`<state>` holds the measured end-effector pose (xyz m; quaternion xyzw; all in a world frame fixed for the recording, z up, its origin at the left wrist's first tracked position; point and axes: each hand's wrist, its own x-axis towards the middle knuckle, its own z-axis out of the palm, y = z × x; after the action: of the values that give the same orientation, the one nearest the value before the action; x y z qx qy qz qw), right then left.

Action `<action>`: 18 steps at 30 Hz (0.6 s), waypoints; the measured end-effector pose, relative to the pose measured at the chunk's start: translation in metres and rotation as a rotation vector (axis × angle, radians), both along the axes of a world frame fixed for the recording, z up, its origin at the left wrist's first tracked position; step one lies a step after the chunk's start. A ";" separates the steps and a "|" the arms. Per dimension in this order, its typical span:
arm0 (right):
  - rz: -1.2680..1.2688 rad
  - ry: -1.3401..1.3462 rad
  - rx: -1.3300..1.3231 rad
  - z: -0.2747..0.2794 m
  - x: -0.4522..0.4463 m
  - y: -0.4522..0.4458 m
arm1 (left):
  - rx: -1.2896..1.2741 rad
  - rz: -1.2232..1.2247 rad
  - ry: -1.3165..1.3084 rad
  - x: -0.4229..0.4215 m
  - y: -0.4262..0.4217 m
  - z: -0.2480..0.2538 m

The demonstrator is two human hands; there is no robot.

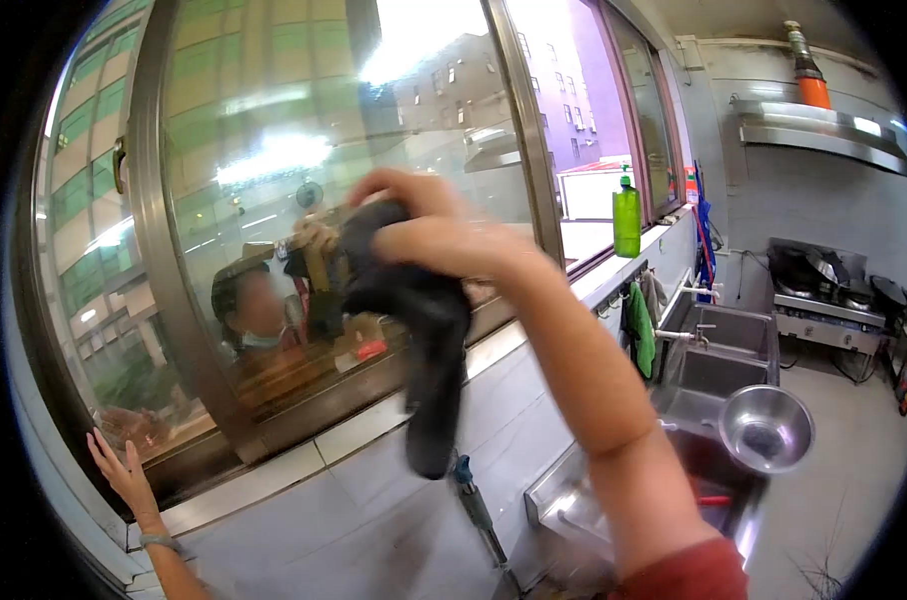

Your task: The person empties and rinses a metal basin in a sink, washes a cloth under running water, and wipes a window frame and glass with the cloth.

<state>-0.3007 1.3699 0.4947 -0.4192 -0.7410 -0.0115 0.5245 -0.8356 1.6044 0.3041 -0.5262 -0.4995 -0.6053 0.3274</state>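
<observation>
My right hand [424,225] is raised in front of the window glass [274,120], its fingers closed around a dark cloth [424,330]. The cloth hangs down past the window's lower frame and is blurred by motion. At the lower left, my left hand [124,475] rests with fingers spread against the bottom corner of the window frame [199,470]. A wristband sits on that wrist. The glass shows a blurry reflection of a person.
A green bottle [627,215] stands on the sill at the right. Below are hanging cloths [639,330], metal sinks [719,360], a steel bowl [767,430] and a handled tool [479,510] by the wall. A stove [824,300] stands farther back.
</observation>
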 end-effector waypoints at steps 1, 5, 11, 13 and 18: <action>-0.080 0.104 0.032 -0.005 0.020 -0.015 | -0.011 -0.070 0.002 0.007 -0.004 0.002; -0.307 0.352 0.187 -0.035 0.108 -0.032 | -0.012 -0.142 0.190 0.030 -0.020 0.007; -0.496 -0.023 0.481 -0.151 0.207 0.042 | -0.209 -0.157 0.149 0.116 -0.063 0.013; -0.471 -0.292 0.292 -0.211 0.204 0.056 | -0.325 -0.218 0.069 0.140 -0.066 0.004; -0.469 -0.334 0.141 -0.220 0.245 0.077 | -0.236 -0.003 0.338 0.158 -0.075 -0.020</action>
<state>-0.0553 1.4473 0.2746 -0.5338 -0.6973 -0.2527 0.4062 -0.6780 1.5291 0.2836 -0.6558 -0.5042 -0.4460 0.3418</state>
